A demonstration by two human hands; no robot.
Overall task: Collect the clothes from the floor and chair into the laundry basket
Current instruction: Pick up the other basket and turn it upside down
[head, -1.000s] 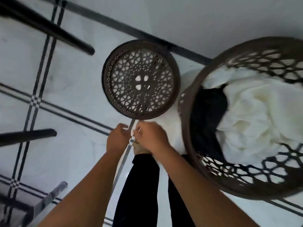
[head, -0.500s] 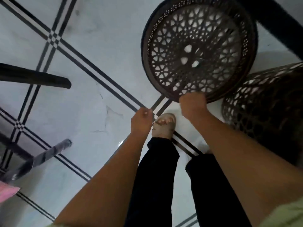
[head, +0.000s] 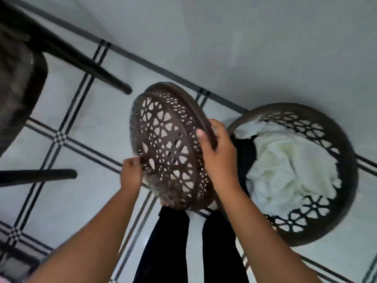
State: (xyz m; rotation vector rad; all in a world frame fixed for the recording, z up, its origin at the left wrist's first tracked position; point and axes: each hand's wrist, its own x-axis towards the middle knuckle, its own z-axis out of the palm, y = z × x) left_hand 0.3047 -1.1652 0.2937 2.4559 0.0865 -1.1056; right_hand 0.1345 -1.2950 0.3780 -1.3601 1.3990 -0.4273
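Note:
A brown openwork basket lid (head: pixel 169 144) is held up off the floor, tilted on edge, in front of me. My right hand (head: pixel 218 158) grips its right rim. My left hand (head: pixel 131 174) holds its lower left edge with the fingertips. To the right stands the brown laundry basket (head: pixel 346 152), round and open, with a white cloth (head: pixel 285 168) and a dark garment (head: pixel 244 152) inside. The lid hangs left of the basket, not over it.
Dark chair legs (head: pixel 87 64) and a chair seat (head: pixel 18 82) fill the upper left. Another dark leg (head: pixel 40 176) lies at the left edge. My black-trousered legs (head: pixel 169 246) stand on the white tiled floor with black lines. A grey wall runs behind the basket.
The lid lay flat on the floor a second ago. Both hands took it by the rim and raised it, tilted on edge, beside the basket. The camera swung back toward the basket.

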